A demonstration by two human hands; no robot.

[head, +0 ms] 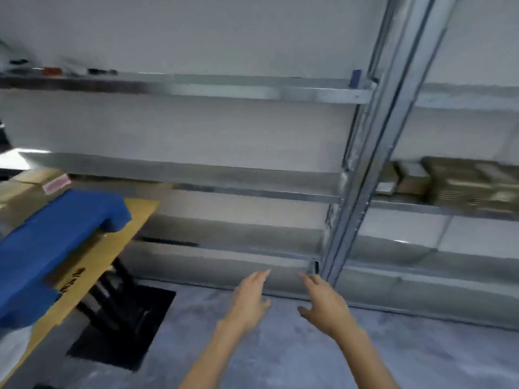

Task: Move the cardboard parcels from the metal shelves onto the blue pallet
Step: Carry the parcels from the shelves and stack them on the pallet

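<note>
Metal shelves [252, 192] fill the wall ahead, and their left bays hold nothing. Cardboard parcels [460, 183] sit on a middle shelf at the far right, beyond the upright post [373, 153]. The blue pallet [50, 248] is at the left edge on a flat cardboard sheet [106, 256], with a cardboard box [25, 189] behind it. My left hand [251, 297] and my right hand [323, 303] reach forward side by side over the floor, fingers straight and holding nothing, near the lowest shelf rail.
A black platform or mat [123, 327] lies on the grey floor [280, 355] under the pallet's support. Small dark and red items [53, 71] sit on the top shelf at the far left. The view is motion-blurred.
</note>
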